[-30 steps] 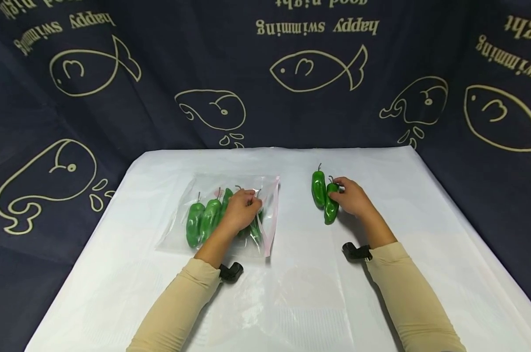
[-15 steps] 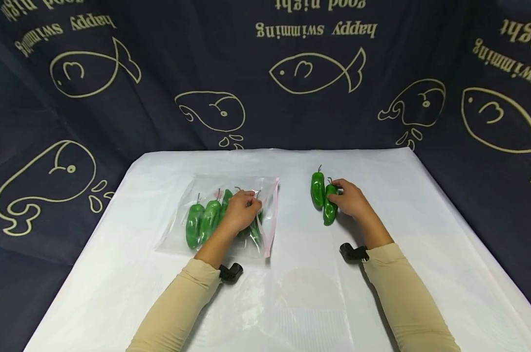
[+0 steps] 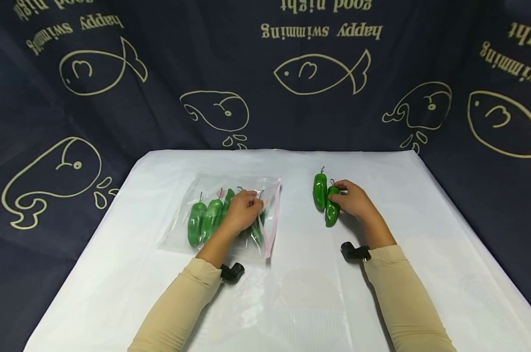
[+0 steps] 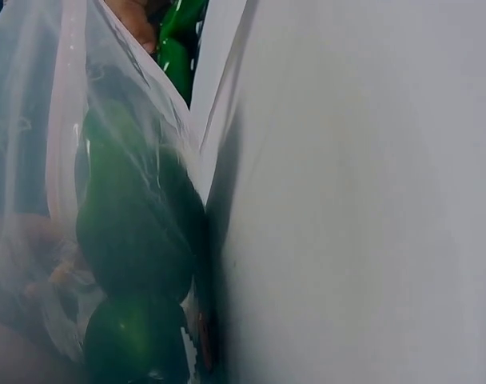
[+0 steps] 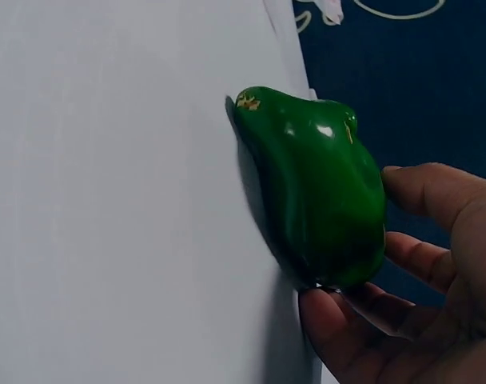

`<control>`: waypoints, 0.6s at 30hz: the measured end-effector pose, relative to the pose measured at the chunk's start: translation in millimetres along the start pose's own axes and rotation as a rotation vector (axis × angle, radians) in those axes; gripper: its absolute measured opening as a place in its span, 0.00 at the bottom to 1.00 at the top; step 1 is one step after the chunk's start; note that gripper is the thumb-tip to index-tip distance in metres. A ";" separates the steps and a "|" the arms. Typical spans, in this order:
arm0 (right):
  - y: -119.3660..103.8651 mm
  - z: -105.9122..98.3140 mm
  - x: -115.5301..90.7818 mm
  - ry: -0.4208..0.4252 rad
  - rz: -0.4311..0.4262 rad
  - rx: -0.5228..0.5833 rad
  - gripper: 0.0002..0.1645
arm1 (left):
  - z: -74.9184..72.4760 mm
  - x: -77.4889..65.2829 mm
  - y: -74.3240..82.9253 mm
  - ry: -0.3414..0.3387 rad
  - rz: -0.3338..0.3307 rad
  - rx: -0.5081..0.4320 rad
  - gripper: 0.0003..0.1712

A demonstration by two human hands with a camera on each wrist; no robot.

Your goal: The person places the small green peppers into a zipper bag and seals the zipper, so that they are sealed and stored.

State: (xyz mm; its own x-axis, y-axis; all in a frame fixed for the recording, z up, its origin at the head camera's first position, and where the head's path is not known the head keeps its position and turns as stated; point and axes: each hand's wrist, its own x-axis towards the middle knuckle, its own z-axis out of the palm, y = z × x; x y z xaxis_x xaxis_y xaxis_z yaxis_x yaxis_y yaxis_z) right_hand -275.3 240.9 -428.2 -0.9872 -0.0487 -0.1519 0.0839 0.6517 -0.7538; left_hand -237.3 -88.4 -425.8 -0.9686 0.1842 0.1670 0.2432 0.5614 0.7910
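In the head view a clear zip bag (image 3: 272,220) with a pink strip along its right edge lies flat, several green peppers (image 3: 211,219) inside it. My left hand (image 3: 242,211) lies over its right half, fingers curled, and pinches the plastic near the opening. Through the film, the left wrist view shows this hand (image 4: 23,272) blurred beside a bagged pepper (image 4: 131,224). To the right, my right hand (image 3: 353,199) grips one green pepper (image 3: 332,212) between thumb and fingers, plain in the right wrist view. Another green pepper (image 3: 320,192) lies against its left side.
A white cloth (image 3: 300,274) covers the table. Behind it hangs a dark blue curtain (image 3: 230,44) printed with fish and whales. Black wrist cameras (image 3: 233,273) sit on both wrists, below the tan sleeves.
The head view has shifted a little. Both hands keep their places, the left on the bag and the right on the pepper.
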 end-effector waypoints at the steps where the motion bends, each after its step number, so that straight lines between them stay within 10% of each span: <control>1: 0.7 0.0 -0.3 0.005 0.001 0.014 0.31 | 0.1 0.5 0.1 -0.003 0.000 -0.001 0.17; 18: 1.9 1.0 0.0 0.032 -0.005 0.084 0.27 | 0.1 1.8 0.3 -0.024 -0.022 0.008 0.16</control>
State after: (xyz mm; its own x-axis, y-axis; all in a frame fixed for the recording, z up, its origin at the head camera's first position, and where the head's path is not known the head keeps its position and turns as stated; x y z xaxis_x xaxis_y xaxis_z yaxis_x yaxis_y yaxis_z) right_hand -275.0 241.3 -430.2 -0.9914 -0.0266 -0.1281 0.0884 0.5857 -0.8057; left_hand -239.0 -87.8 -425.3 -0.9723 0.1904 0.1352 0.2219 0.5721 0.7896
